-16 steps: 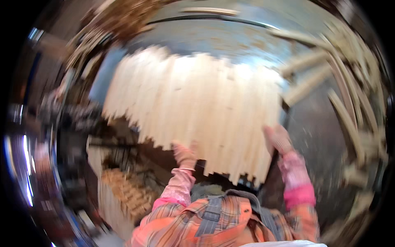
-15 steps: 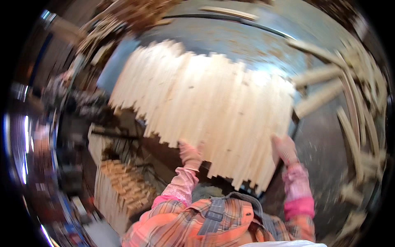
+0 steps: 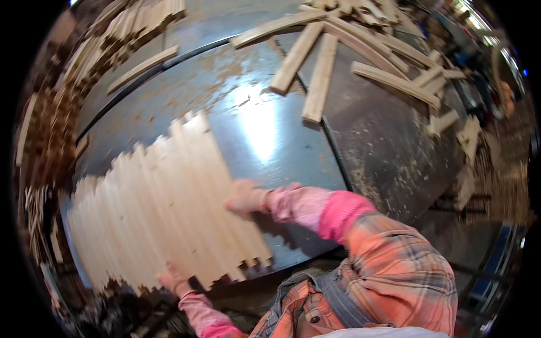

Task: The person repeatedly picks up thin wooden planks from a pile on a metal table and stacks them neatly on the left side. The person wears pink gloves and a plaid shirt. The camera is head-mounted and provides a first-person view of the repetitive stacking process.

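Wooden strips [image 3: 146, 208] are lying side by side on the bench [image 3: 298, 152], left of the right fingers and beyond the left ones. Right hand [image 3: 247, 196]: fingers are touching the row's right edge; blurred, opening and hold cannot be told. Left hand [image 3: 174, 279]: fingers are resting partly spread at near strip ends; grip cannot be told. Loose wood pieces [image 3: 320, 79] are lying well beyond the right fingers.

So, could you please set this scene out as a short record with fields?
Main item: pale wooden strips, side by side, ends uneven
Surface: metal table, shiny, with patches of sawdust
Left hand: at the strips' near ends
Right hand: at the strips' right side, blurred
Grip: cannot be told for either hand
Upper right: loose wooden pieces, some overlapping
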Available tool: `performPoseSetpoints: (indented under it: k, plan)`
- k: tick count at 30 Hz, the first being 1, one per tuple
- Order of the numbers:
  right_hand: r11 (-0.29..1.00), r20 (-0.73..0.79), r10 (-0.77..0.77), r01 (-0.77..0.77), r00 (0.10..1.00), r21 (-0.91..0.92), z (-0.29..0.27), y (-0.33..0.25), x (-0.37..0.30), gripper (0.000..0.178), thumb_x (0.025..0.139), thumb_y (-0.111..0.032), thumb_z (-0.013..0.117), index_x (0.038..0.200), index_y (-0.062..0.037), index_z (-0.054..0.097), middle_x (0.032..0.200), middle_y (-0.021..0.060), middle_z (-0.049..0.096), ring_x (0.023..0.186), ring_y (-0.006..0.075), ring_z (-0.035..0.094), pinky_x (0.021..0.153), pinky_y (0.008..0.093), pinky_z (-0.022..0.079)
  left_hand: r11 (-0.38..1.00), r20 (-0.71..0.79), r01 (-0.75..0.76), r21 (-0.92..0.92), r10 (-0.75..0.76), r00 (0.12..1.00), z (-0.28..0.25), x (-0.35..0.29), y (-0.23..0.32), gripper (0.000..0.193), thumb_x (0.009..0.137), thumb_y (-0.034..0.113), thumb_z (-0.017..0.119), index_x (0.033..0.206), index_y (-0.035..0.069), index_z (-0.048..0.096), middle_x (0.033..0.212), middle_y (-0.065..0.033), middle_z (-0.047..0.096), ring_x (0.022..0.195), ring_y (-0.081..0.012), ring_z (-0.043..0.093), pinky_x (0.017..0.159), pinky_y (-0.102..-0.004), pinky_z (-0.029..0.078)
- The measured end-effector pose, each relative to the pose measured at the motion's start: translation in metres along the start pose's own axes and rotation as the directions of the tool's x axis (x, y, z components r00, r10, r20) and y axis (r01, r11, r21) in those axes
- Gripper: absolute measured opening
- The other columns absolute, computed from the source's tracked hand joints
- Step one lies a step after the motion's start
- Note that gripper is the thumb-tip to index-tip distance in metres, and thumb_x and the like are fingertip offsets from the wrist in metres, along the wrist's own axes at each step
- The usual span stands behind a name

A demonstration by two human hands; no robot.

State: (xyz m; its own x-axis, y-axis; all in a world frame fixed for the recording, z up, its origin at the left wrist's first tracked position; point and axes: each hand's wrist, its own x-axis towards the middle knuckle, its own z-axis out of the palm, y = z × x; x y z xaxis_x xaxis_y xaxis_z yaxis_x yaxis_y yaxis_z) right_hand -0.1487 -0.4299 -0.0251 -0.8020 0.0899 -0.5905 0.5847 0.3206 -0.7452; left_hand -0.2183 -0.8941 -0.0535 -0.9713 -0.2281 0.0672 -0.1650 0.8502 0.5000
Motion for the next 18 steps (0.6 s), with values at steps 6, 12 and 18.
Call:
performPoseSetpoints:
  k: [6,12,18]
  plan:
    - [0.982,0.107,-0.163,0.172,0.981,-0.079,-0.017,-0.029,0.029,0.068,0.088,-0.036,0.073,0.140,0.0028,0.055,0.132,0.0293,0.064,0.125,0.0419,0.062,0.105,0.0469,0.049,0.707,0.034,0.150,0.692,-0.239,0.970,0.013,0.157,0.077,0.080,0.087,0.054,0.075,0.143,0.001,0.055,0.141,-0.0272,0.058,0.124,-0.0473,0.060,0.105,-0.0542,0.049]
    - [0.882,-0.296,-0.226,0.066,0.928,-0.466,-0.163,0.036,-0.056,0.067,0.089,-0.035,0.069,0.143,0.0007,0.053,0.137,0.0260,0.062,0.124,0.0435,0.061,0.107,0.0476,0.050,0.852,0.208,-0.475,0.220,0.435,0.876,0.078,0.154,0.257,0.070,0.093,0.034,0.073,0.148,-0.004,0.050,0.148,-0.0271,0.053,0.137,-0.0439,0.050,0.115,-0.0447,0.041]
    - [0.933,-0.794,-0.129,-0.199,0.594,-0.301,-0.397,0.149,-0.142,0.059,0.087,-0.032,0.070,0.135,0.0007,0.059,0.127,0.0282,0.066,0.119,0.0442,0.064,0.104,0.0470,0.051,0.683,0.269,-0.731,0.014,0.701,0.660,0.209,0.031,0.471,0.065,0.093,0.033,0.074,0.144,-0.003,0.056,0.145,-0.0267,0.057,0.136,-0.0412,0.052,0.115,-0.0441,0.041]
